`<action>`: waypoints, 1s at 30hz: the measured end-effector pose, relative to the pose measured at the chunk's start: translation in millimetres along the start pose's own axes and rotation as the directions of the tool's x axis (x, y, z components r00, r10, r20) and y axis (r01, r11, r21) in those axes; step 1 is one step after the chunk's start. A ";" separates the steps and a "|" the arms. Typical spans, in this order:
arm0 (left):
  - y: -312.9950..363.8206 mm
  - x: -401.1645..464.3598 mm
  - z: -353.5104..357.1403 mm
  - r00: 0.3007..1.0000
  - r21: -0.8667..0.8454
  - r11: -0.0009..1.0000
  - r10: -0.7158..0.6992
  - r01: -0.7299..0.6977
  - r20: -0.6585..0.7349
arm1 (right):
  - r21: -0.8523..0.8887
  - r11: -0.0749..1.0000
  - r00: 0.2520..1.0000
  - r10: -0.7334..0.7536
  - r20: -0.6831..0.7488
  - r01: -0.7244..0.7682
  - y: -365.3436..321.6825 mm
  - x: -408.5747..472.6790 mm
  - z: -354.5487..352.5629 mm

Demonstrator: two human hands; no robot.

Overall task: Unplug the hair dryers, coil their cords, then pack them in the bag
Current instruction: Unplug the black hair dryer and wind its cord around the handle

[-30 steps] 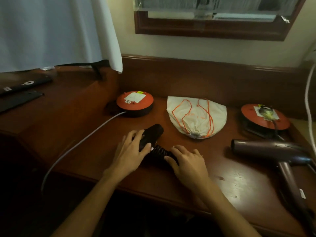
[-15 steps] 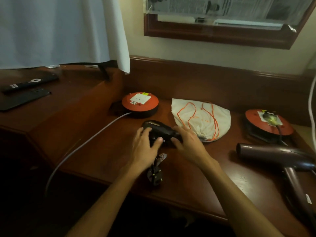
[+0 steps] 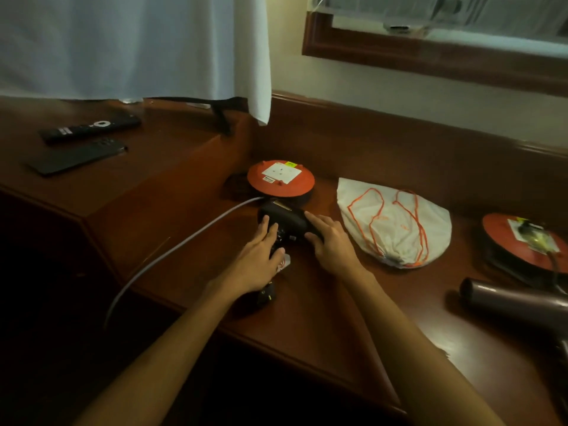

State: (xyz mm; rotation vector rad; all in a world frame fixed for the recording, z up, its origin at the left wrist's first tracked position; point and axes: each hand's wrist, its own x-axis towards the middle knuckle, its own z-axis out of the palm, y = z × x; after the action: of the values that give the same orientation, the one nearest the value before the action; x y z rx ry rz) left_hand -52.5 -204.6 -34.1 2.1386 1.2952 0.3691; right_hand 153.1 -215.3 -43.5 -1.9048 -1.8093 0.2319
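A small black hair dryer (image 3: 285, 221) lies on the wooden desk (image 3: 322, 309), just in front of the left orange cord reel (image 3: 281, 179). My left hand (image 3: 261, 256) grips its handle from the near side. My right hand (image 3: 329, 241) holds the right end of its body, fingers on top and thumb below. The dryer's dark plug (image 3: 266, 295) lies on the desk under my left wrist. The white drawstring bag (image 3: 396, 222) with orange cord lies flat to the right. A purple hair dryer (image 3: 516, 302) rests at the far right, its cord running toward the right orange reel (image 3: 522, 241).
A grey cable (image 3: 184, 241) runs from the left reel over the desk's front edge. Two black remotes (image 3: 89, 127) lie on the raised shelf at the left, under a white cloth (image 3: 132, 44). A framed mirror (image 3: 430, 53) hangs on the wall behind.
Both hands have carried the black hair dryer away from the desk's front edge toward the left reel. Its coiled cord and plug now trail beneath my left wrist.
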 end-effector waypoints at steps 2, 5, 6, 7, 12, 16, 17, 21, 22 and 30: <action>-7.7 8.0 -8.7 1.000 -0.005 1.000 -0.009 0.009 0.006 | 0.006 1.000 1.000 0.009 -0.001 -0.009 -6.8 9.2 6.9; -17.9 18.0 -20.7 1.000 -0.012 1.000 -0.022 0.022 0.015 | 0.060 0.998 1.000 0.015 -0.011 -0.014 -13.6 18.4 18.5; -20.4 20.5 -23.8 1.000 -0.010 1.000 -0.024 0.024 0.020 | 0.072 0.997 1.000 0.015 -0.018 -0.013 -14.0 20.0 22.3; -22.6 22.6 -26.1 0.999 -0.005 1.000 -0.025 0.025 0.022 | 0.071 0.997 1.000 0.017 -0.024 -0.015 -13.9 21.1 25.3; -33.6 29.8 -34.0 1.000 -0.005 1.000 -0.021 0.021 0.008 | 0.010 0.998 0.998 0.067 -0.011 -0.066 -21.6 33.3 28.6; -34.0 29.8 -36.4 0.999 0.006 1.000 -0.029 0.028 0.022 | 0.054 0.990 0.992 0.128 -0.002 -0.128 -20.0 29.8 31.5; -32.7 29.1 -36.9 0.999 0.012 0.999 -0.033 0.032 0.023 | 0.108 0.981 0.986 0.164 -0.026 -0.160 -17.4 25.1 32.5; -17.4 23.0 -41.0 1.000 0.264 0.964 -0.025 0.025 -0.002 | 0.364 0.888 0.939 0.332 -0.089 -0.280 -4.7 7.6 28.0; -11.0 21.0 -41.8 1.000 0.344 0.939 0.005 -0.005 0.000 | 0.384 0.873 0.933 0.353 -0.075 -0.300 -1.2 3.4 25.4; 80.2 5.1 -3.3 0.955 0.372 0.880 0.288 -0.295 0.074 | 0.355 0.904 0.962 0.269 -0.039 -0.239 44.4 -95.5 -39.1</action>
State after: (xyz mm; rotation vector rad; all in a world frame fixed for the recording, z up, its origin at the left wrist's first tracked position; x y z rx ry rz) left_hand 4.7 -226.3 18.1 2.6736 1.1007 0.2319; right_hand 200.3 -317.0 -50.6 -1.8552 -1.3522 0.5152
